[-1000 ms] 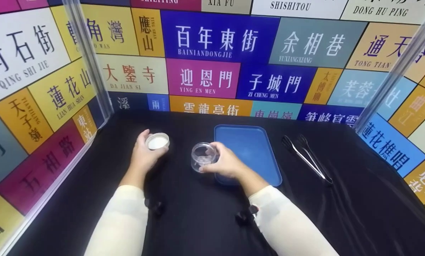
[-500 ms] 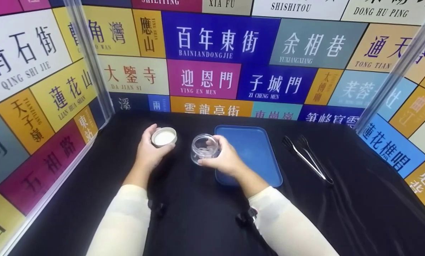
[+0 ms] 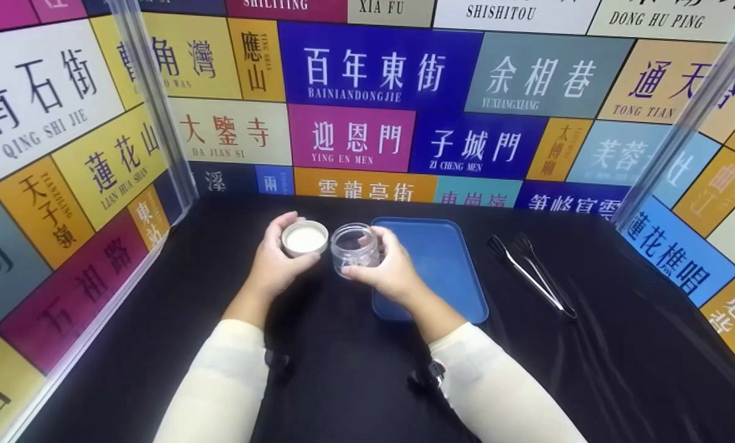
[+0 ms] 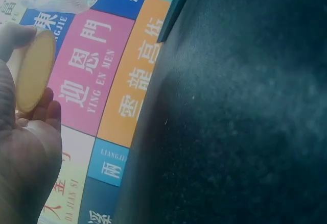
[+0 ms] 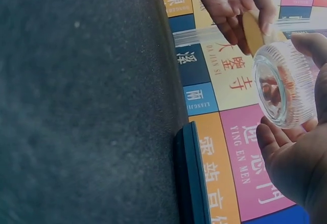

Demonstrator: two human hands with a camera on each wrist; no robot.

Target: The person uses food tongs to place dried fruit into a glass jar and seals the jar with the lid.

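Observation:
My left hand (image 3: 278,261) grips a round, shallow lid (image 3: 306,238) by its edge, its white inside facing up in the head view. The lid's other face looks pale yellow in the left wrist view. My right hand (image 3: 395,264) holds a clear jar (image 3: 352,251) by its side, mouth upward, thumb at the near side and fingers around the far side. Ribbed walls show on the jar (image 5: 294,89) in the right wrist view. Lid and jar are side by side above the black cloth, their rims close together.
A blue rectangular tray (image 3: 444,264) lies on the black cloth (image 3: 349,375), partly behind my right hand. To its right rest metal tongs (image 3: 537,277) with dark tips. Panels with printed signs (image 3: 349,135) stand around the back and sides.
My left hand has carried the lid to the right, up beside the jar. My right hand has moved the jar slightly away from me. Tray and tongs have stayed put.

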